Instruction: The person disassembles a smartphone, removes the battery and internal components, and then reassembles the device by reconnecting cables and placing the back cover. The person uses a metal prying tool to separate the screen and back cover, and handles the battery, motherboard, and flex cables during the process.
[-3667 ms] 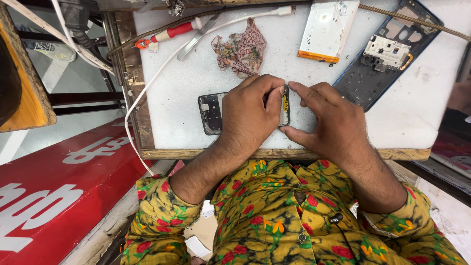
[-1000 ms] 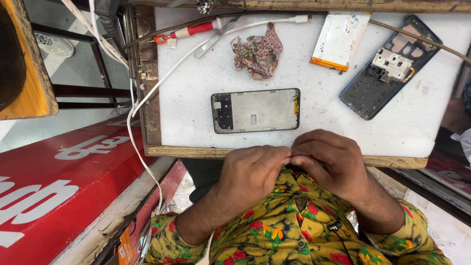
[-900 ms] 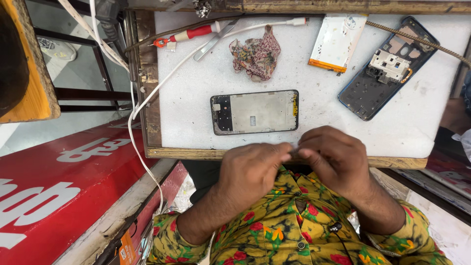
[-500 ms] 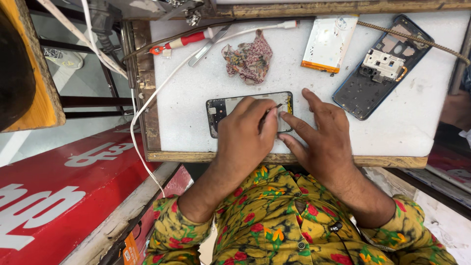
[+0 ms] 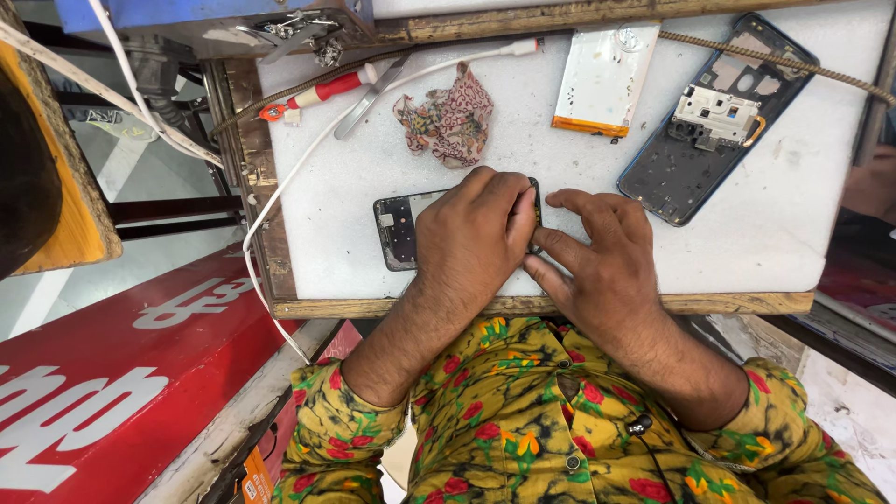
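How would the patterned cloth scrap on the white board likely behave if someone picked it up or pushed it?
The cloth scrap lies crumpled with folds, so it probably hangs floppy when lifted. It looks thin and light. Pushed, it would likely bunch up, not slide whole or roll.

White-topped bench (image 5: 803, 233) with a worn wooden rim fills the upper centre and right of the frame. Lying on it: a phone frame (image 5: 397, 224) at centre, mostly covered; a patterned cloth scrap (image 5: 448, 121) just above it; a red-handled screwdriver (image 5: 322, 91) and metal tweezers (image 5: 373, 93) at upper left; a white cable (image 5: 308, 159) running across to the left edge; a white battery (image 5: 602, 79) with an orange edge at top centre; an opened dark phone body (image 5: 719, 117) at upper right.
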